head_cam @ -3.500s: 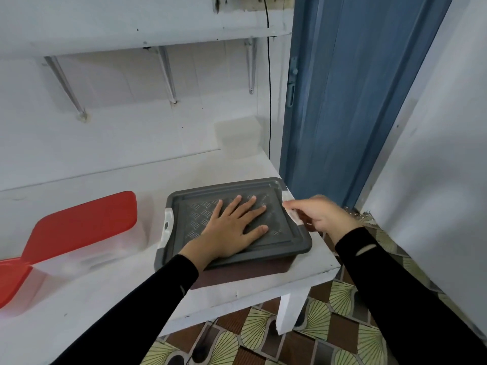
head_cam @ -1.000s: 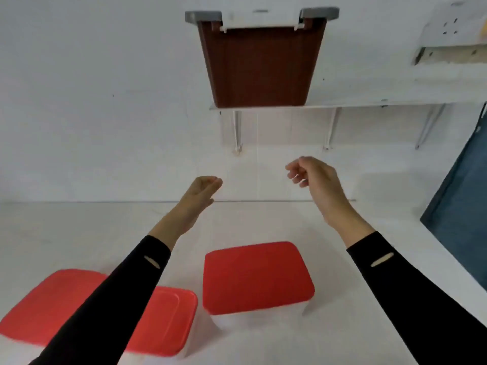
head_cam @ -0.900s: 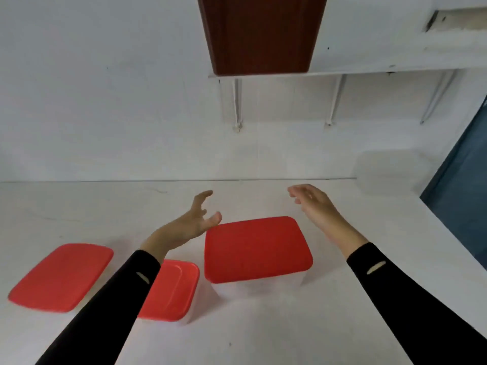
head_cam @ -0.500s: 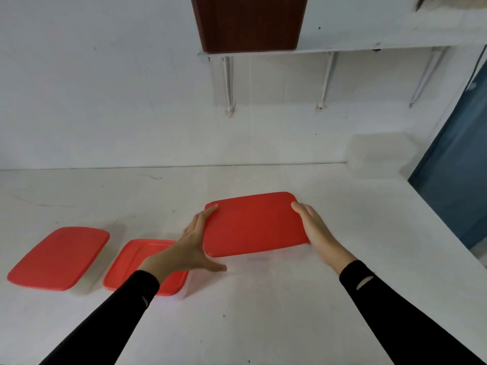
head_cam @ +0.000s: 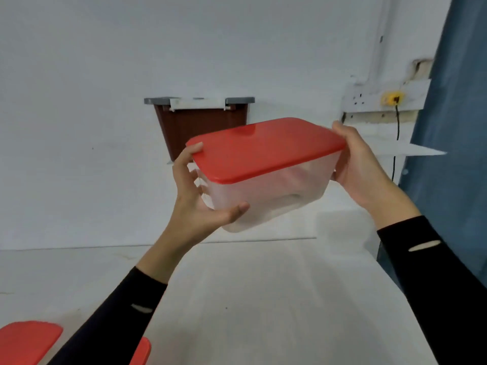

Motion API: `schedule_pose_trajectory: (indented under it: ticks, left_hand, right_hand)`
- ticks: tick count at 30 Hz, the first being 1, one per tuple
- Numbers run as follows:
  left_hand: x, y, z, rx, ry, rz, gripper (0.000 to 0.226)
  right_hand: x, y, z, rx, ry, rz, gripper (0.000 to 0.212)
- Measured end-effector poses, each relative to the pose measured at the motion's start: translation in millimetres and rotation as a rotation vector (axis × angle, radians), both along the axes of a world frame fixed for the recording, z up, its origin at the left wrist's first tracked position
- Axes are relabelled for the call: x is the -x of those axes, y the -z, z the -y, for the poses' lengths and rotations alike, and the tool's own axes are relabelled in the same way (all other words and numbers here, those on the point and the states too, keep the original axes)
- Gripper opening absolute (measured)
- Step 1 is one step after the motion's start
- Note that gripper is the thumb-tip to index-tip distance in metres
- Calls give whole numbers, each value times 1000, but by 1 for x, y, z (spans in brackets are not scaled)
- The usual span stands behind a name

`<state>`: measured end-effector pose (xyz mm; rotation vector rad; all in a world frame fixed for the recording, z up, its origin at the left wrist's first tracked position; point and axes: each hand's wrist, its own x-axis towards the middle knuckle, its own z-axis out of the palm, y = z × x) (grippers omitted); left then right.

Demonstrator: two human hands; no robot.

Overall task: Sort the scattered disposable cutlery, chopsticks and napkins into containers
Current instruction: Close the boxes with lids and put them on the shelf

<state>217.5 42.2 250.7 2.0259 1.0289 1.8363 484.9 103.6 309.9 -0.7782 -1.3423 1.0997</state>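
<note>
A clear plastic container with a red lid (head_cam: pixel 263 151) is held in the air above the white table (head_cam: pixel 263 299), tilted slightly down to the left. My left hand (head_cam: pixel 195 201) grips its left end, thumb under the base and fingers behind the side wall. My right hand (head_cam: pixel 355 164) holds the right end, fingers curled round the lid's edge. What is inside cannot be made out through the cloudy walls. No cutlery, chopsticks or napkins are in view.
A brown bin with a grey lid (head_cam: pixel 200 122) stands on the wall shelf (head_cam: pixel 411 151) behind the held container. Two more red-lidded containers (head_cam: pixel 29 341) (head_cam: pixel 141 351) sit at the table's near left edge. A blue door (head_cam: pixel 458 127) is at the right.
Both hands closed on the ends of the red-lidded container and lifted it off the table to chest height. The view has tilted up towards the shelf.
</note>
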Motion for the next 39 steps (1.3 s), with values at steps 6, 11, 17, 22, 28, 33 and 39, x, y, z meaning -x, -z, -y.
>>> schedule_pose_trajectory:
  ticks: [6, 11, 17, 22, 28, 33, 39]
  left_hand:
    - [-91, -25, -33, -116, -263, 100, 110]
    - [-142, -42, -75, -62, -408, 189, 107]
    - [-157, -54, -104, 31, -455, 210, 93]
    - [-115, -11, -108, -77, -408, 55, 69]
    - [-69, 33, -87, 72, -401, 60, 48]
    - [-22, 55, -66, 182, -421, 67, 42]
    - [56, 89, -20, 434, -488, 139, 23]
  right_hand:
    - [-8, -14, -1, -296, 309, 86, 59]
    - [2, -7, -5, -508, 282, 280, 46]
    - [0, -17, -56, -642, 232, 373, 49]
    - [-6, -19, -102, -527, 202, 400, 55]
    - [4, -22, -142, -379, 103, 454, 72]
    - [33, -14, -138, -335, 232, 376, 81]
    - [151, 72, -49, -824, 536, 220, 30]
